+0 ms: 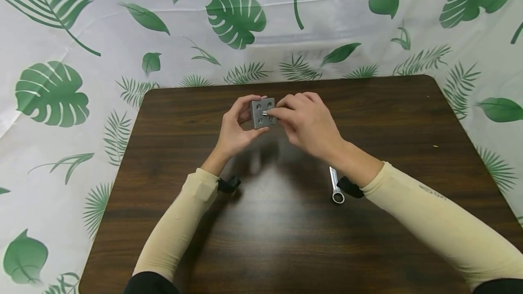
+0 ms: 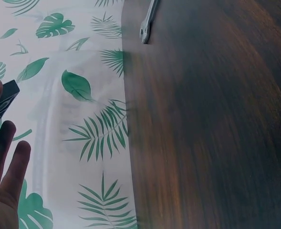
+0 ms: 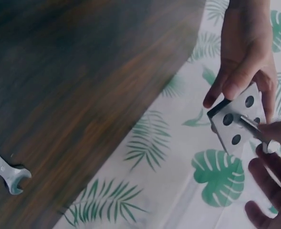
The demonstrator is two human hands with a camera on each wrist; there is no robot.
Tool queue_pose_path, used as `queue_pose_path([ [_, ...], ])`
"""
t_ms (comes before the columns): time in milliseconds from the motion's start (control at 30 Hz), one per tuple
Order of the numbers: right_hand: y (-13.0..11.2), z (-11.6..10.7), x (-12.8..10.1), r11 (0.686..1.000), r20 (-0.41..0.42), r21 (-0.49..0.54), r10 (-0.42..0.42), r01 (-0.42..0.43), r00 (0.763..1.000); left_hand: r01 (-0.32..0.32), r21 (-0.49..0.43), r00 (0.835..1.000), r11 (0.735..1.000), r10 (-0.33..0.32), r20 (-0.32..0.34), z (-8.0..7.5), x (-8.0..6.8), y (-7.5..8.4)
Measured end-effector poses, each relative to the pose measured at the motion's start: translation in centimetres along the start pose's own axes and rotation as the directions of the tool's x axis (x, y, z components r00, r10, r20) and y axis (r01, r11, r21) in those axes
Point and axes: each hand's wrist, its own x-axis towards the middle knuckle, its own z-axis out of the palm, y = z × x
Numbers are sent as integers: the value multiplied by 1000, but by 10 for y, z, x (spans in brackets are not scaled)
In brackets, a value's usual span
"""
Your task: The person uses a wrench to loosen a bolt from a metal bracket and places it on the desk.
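Observation:
Near the far edge of the table, my left hand point(image 1: 237, 128) holds a square grey metal block point(image 1: 263, 102) up by its edges, between thumb and fingers. Several round holes go into the block's face. A threaded bolt point(image 3: 251, 125) is pinched between the thumb and fingers of my right hand point(image 1: 308, 124). In the right wrist view its threaded end points at the block's face, close to the holes; whether it has entered one I cannot tell. The left wrist view shows only part of the left hand point(image 2: 4, 191) and a dark side of the block point(image 2: 6, 95).
A combination wrench point(image 1: 333, 180) lies on the dark wooden table point(image 1: 261, 239), below the right forearm. Its open end point(image 3: 16, 181) shows in the right wrist view. Behind the table hangs a white leaf-print cloth point(image 1: 184, 26). A small yellowish scrap point(image 1: 435, 146) lies at the right.

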Motion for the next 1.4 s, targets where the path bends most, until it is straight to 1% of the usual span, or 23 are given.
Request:
queue_pose_path([
  [33,0,0,0,1000,-3,-4,9,-9,1000,1,1,1000,1000,-1,0,0,0,1],
  [67,-1,0,0,999,-1,-10,35,-35,999,1,0,1000,1000,-1,-1,0,0,1],
  [167,-3,1,0,989,30,-28,146,-145,989,-1,3,1000,1000,1,2,0,1,1],
  [200,-3,1,1,985,41,-34,170,-169,985,0,7,1000,1000,0,2,0,0,2],
  [267,-4,1,1,985,54,-33,174,-172,983,1,8,1000,1000,-1,4,0,0,1],
  [400,-2,1,0,998,23,-18,61,-61,998,-5,10,1000,1000,5,-3,-1,-1,1],
  [467,-2,1,0,999,6,-24,42,-42,999,-9,8,1000,1000,9,-6,-1,-1,1],
  [533,-3,1,0,996,5,-33,82,-82,997,-12,7,1000,1000,12,-8,-1,-1,1],
  [633,-4,1,0,982,35,-42,186,-184,982,-12,9,1000,1000,12,-8,-1,0,1],
  [700,-5,1,1,977,50,-37,211,-209,976,-7,11,1000,1000,7,-6,-1,-1,1],
  [733,-4,1,1,980,50,-28,199,-198,979,-5,11,1000,1000,5,-6,-1,-1,1],
  [833,-3,1,0,995,20,-11,97,-97,995,1,10,1000,1000,-1,-7,-1,-2,1],
  [900,-3,2,-1,999,-3,-12,49,-49,999,-4,8,1000,1000,4,-9,-1,-2,1],
  [933,-3,2,-1,999,-10,-19,45,-45,999,-7,8,1000,1000,7,-11,-1,-2,1],
  [967,-4,2,-1,998,-8,-28,59,-59,998,-10,10,1000,1000,10,-12,-1,-2,1],
  [1067,-5,2,0,987,35,-45,155,-153,987,-17,13,1000,1000,17,-12,-1,-1,1],
  [1133,-5,2,0,981,62,-59,189,-186,980,-11,14,1000,1000,11,-6,-1,-2,1],
  [1200,-4,2,-1,985,65,-53,167,-163,984,-9,14,1000,1000,10,-2,-1,-2,1],
  [1300,-2,2,-2,996,25,-50,78,-77,997,-15,12,1000,1000,15,0,-1,-1,0],
  [1367,-2,2,-3,997,-4,-50,63,-63,998,-23,14,1000,1000,23,-4,-1,-1,0],
  [1400,-2,2,-3,996,-11,-48,78,-79,997,-25,15,1000,1000,25,-6,-1,-1,1],
])
